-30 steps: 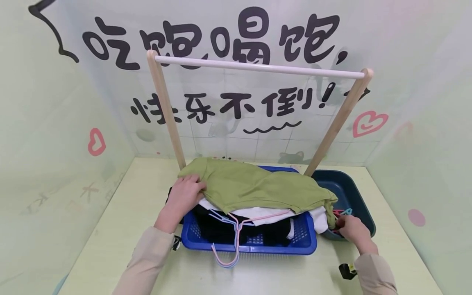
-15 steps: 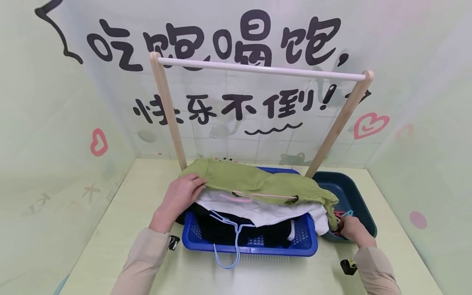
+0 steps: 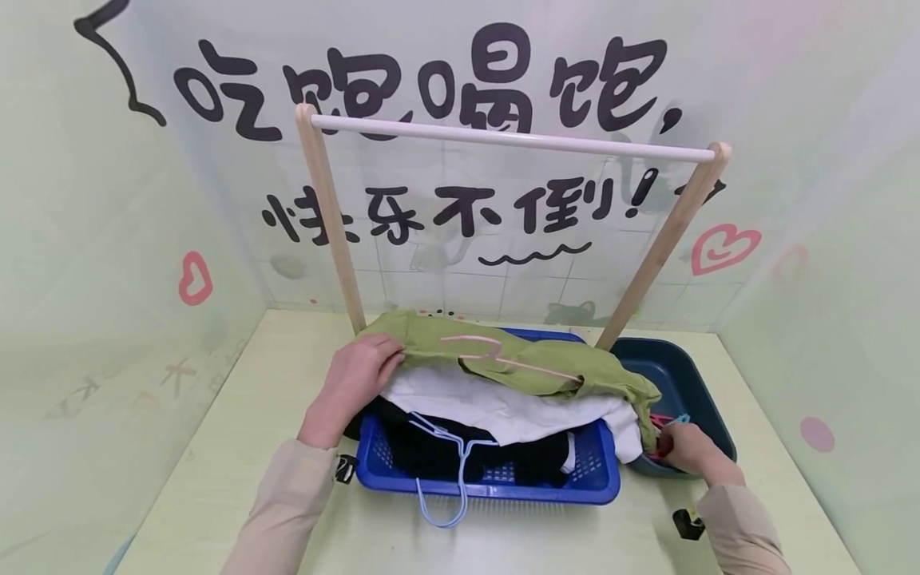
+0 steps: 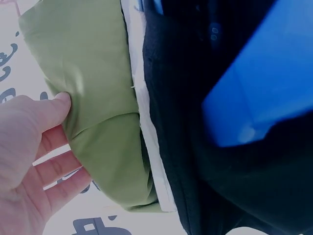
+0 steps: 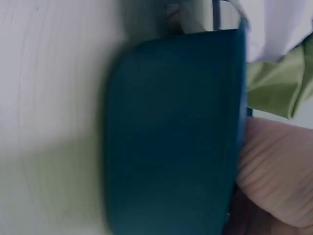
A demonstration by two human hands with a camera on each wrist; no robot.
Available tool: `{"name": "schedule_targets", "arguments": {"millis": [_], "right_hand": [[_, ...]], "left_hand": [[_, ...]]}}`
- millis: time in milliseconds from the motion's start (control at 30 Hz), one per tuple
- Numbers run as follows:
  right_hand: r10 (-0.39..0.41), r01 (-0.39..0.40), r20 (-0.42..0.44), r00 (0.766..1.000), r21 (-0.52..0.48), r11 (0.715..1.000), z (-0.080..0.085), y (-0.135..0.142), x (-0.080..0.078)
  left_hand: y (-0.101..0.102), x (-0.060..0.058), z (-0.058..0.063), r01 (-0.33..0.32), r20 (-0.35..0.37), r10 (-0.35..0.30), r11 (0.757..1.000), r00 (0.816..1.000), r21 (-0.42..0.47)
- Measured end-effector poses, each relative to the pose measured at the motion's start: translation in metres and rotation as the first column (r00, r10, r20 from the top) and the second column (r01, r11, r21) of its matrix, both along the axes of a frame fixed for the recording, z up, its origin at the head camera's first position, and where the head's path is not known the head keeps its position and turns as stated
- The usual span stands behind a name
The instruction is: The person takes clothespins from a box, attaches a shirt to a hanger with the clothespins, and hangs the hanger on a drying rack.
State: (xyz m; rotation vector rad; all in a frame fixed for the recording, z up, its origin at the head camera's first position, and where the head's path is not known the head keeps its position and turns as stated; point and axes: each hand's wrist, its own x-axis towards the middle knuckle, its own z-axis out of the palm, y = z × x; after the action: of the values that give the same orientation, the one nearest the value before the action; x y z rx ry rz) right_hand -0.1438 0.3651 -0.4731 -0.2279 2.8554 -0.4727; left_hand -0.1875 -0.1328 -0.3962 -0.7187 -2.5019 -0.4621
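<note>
On a clock face centred on the basket, 12 o'clock farthest away: nearest, at 6, a blue hanger's [image 3: 462, 479] hook hangs over the front rim of a blue basket [image 3: 496, 489] on a pale table [image 3: 216, 447]. Black cloth [image 3: 431, 454] fills the basket; white cloth [image 3: 467, 395] lies across it. At 3, the right hand [image 3: 693, 451] reaches into a teal tray [image 3: 664, 363] beside pink and blue clips [image 3: 661, 419]; its fingertips are hidden, so I cannot tell whether it holds one. At 10, the left hand [image 3: 357, 369] pinches the edge of a green shirt [image 3: 417, 327], thumb on top. The shirt lies over the white cloth, its other end drooping at 3 beside the right hand. A pink hanger [image 3: 535, 368] lies at its neckline, hook on the fabric. Beyond, at 12, stands a bare rack [image 3: 513, 140] before a lettered wall [image 3: 467, 287].

Likely troubles: a hard pull by the left hand could drag the white cloth along; the drooping end could catch as the right hand lifts; the pink hanger could slip out if the neckline gapes.
</note>
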Motion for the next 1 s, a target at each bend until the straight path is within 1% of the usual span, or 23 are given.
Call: {"name": "schedule_targets", "arguments": {"millis": [200, 333, 467, 600, 667, 733, 867, 1000], "right_hand": [[0.036, -0.037, -0.027, 0.999, -0.036, 0.999, 0.009, 0.008, 0.005], [0.034, -0.037, -0.051, 0.998, -0.057, 0.998, 0.016, 0.013, 0.009], [0.023, -0.032, -0.108, 0.994, -0.078, 0.996, 0.027, 0.013, 0.014], [-0.015, 0.001, -0.169, 0.986, -0.084, 0.996, 0.04, 0.009, 0.02], [-0.025, 0.009, -0.222, 0.975, -0.073, 0.997, 0.046, 0.006, 0.023], [-0.02, 0.001, -0.289, 0.957, -0.065, 0.998, 0.052, 0.003, 0.026], [0.01, -0.036, -0.415, 0.91, -0.055, 0.998, 0.065, -0.007, 0.03], [0.044, -0.085, -0.515, 0.856, -0.057, 0.995, 0.08, -0.023, 0.032]], "left_hand": [[0.003, -0.002, -0.001, -0.014, -0.005, 0.014, 0.999, 1.0, 0.031], [0.004, -0.004, -0.002, -0.006, -0.024, 0.007, 0.999, 1.0, 0.046], [0.005, -0.005, -0.003, 0.001, -0.035, 0.001, 0.998, 0.999, 0.063], [0.006, -0.006, -0.003, -0.004, -0.032, 0.006, 0.997, 0.999, 0.073], [0.006, -0.006, -0.003, -0.008, -0.028, 0.01, 0.997, 1.0, 0.077], [0.006, -0.006, -0.004, -0.009, -0.029, 0.011, 0.997, 1.0, 0.081], [0.006, -0.007, -0.006, -0.006, -0.051, 0.01, 0.996, 0.999, 0.088], [0.006, -0.009, -0.007, -0.007, -0.072, 0.014, 0.996, 0.997, 0.091]]}}
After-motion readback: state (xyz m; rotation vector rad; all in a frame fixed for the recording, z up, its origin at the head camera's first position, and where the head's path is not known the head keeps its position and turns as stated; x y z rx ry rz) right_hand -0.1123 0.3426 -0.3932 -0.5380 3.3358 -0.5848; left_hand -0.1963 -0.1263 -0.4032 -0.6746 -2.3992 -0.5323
